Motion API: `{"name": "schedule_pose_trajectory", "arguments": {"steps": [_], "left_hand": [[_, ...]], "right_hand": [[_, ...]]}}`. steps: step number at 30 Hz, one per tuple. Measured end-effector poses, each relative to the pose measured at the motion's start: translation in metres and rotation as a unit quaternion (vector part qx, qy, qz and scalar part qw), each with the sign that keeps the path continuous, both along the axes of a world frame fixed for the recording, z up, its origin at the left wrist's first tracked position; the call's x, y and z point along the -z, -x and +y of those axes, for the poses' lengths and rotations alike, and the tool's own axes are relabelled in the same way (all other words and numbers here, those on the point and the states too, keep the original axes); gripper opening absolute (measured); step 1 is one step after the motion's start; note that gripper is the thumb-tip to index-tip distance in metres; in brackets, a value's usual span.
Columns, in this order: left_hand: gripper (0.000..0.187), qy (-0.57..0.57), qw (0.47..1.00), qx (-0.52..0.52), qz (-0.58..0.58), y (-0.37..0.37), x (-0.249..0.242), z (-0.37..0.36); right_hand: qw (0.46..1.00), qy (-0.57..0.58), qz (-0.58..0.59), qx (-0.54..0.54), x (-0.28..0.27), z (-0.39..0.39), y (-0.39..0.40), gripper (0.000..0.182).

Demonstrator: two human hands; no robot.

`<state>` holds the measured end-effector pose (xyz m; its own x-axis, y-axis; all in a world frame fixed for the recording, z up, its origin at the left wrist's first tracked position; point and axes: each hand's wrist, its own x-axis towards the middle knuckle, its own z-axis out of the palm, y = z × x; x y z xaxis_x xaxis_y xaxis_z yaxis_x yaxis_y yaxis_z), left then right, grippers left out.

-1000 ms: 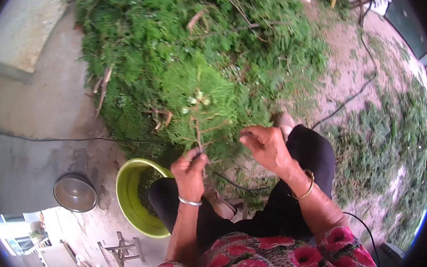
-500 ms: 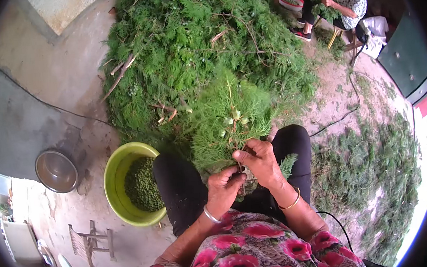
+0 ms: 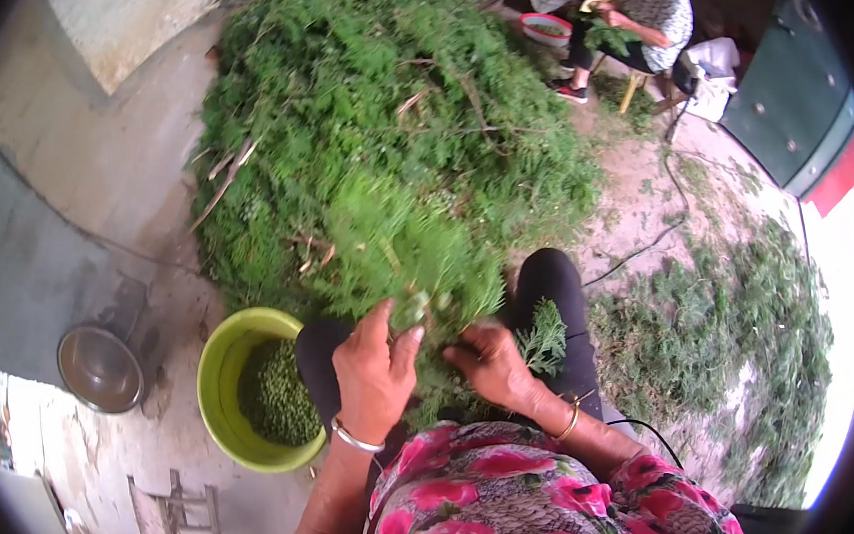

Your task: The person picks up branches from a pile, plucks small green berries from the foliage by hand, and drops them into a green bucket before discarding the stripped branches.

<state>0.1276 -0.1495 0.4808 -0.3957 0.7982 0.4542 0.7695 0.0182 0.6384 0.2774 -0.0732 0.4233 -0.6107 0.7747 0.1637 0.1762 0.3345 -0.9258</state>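
Note:
A feathery green branch (image 3: 400,244) leans over my lap, blurred by motion. My left hand (image 3: 373,375) grips it near its lower stem, with small green seed pods (image 3: 412,310) just above my thumb. My right hand (image 3: 492,362) is closed around the stem base a little to the right, beside a loose green sprig (image 3: 545,336) lying on my black trouser leg. A yellow-green bowl (image 3: 217,376) holding picked green pods (image 3: 275,394) stands on the ground by my left knee.
A big heap of cut green branches (image 3: 374,100) fills the ground in front. A steel bowl (image 3: 100,367) sits at the left. Stripped greenery (image 3: 724,344) lies on the right. Another person (image 3: 643,19) sits on a stool at the far right with a red bowl.
The branch has been drawn down closer to my lap. My left hand has risen to grip higher on it, and my right hand has dropped lower. The camera view has shifted.

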Motion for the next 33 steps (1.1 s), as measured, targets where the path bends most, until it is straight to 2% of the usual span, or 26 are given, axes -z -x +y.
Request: {"name": "schedule_pose_trajectory", "arguments": {"steps": [2,4,5,8,10,12,13,16,17,19,20,22,23,24,26,28,31,32,33], "left_hand": [[0.027,-0.006,0.999,0.020,0.024,0.003,0.007,0.012],[0.027,0.092,0.993,0.052,0.042,0.006,0.018,0.013],[0.032,0.059,0.995,0.058,-0.048,0.005,0.025,0.015],[0.035,0.048,0.994,0.074,-0.066,-0.001,0.026,0.016],[0.035,0.045,0.994,0.087,-0.047,-0.001,0.029,0.017],[0.031,0.116,0.989,0.082,-0.038,0.000,0.033,0.016],[0.031,0.115,0.989,0.083,-0.038,0.001,0.035,0.015],[0.026,0.103,0.987,0.099,-0.077,0.003,0.046,0.008],[0.022,0.093,0.980,0.091,-0.154,0.005,0.055,0.005],[0.009,0.097,0.951,0.072,-0.286,0.002,0.054,0.001],[0.009,0.098,0.950,0.071,-0.287,0.000,0.047,-0.001],[0.003,0.044,0.853,0.048,-0.518,-0.001,0.035,-0.003],[0.001,-0.004,0.800,0.057,-0.597,0.006,0.036,-0.005],[0.003,-0.044,0.758,0.059,-0.649,0.015,0.038,-0.006],[0.006,-0.081,0.705,0.061,-0.702,0.030,0.036,-0.010],[0.013,-0.100,0.650,0.129,-0.742,0.038,0.035,-0.015],[0.018,-0.085,0.618,0.150,-0.767,0.024,0.034,-0.025],[0.015,-0.091,0.640,0.139,-0.750,0.014,0.035,-0.026],[0.013,-0.070,0.685,0.119,-0.716,0.009,0.038,-0.026]], "right_hand": [[0.999,-0.051,0.000,0.007,0.004,-0.007,-0.002,0.015],[0.998,-0.054,-0.009,0.022,0.002,-0.008,-0.007,0.016],[0.998,-0.050,-0.017,0.021,0.003,-0.010,-0.009,0.016],[0.997,-0.027,-0.066,0.005,0.007,-0.013,-0.018,0.009],[0.994,-0.081,-0.075,0.003,0.016,-0.016,-0.021,0.010],[0.994,-0.083,-0.077,-0.003,0.020,-0.019,-0.023,0.010],[0.994,-0.071,-0.078,-0.005,0.019,-0.020,-0.023,0.011],[0.996,-0.048,-0.076,-0.009,0.020,-0.022,-0.024,0.012],[0.997,-0.035,-0.073,-0.011,0.020,-0.023,-0.024,0.013],[0.997,-0.033,-0.061,-0.015,0.019,-0.022,-0.023,0.014],[0.998,-0.031,-0.049,-0.020,0.019,-0.022,-0.023,0.016],[0.999,-0.026,-0.044,-0.016,0.019,-0.024,-0.022,0.017],[0.999,-0.021,-0.038,-0.011,0.020,-0.024,-0.022,0.018],[0.999,-0.019,-0.039,-0.013,0.020,-0.023,-0.021,0.018],[1.000,-0.025,-0.004,0.009,0.023,-0.021,-0.023,0.020],[0.999,0.011,-0.001,0.034,0.021,-0.020,-0.021,0.023],[0.998,0.025,-0.017,0.050,0.019,-0.019,-0.021,0.024],[0.998,0.021,-0.020,0.057,0.016,-0.019,-0.020,0.025],[0.998,0.008,-0.012,0.062,0.019,-0.019,-0.019,0.025]]}}
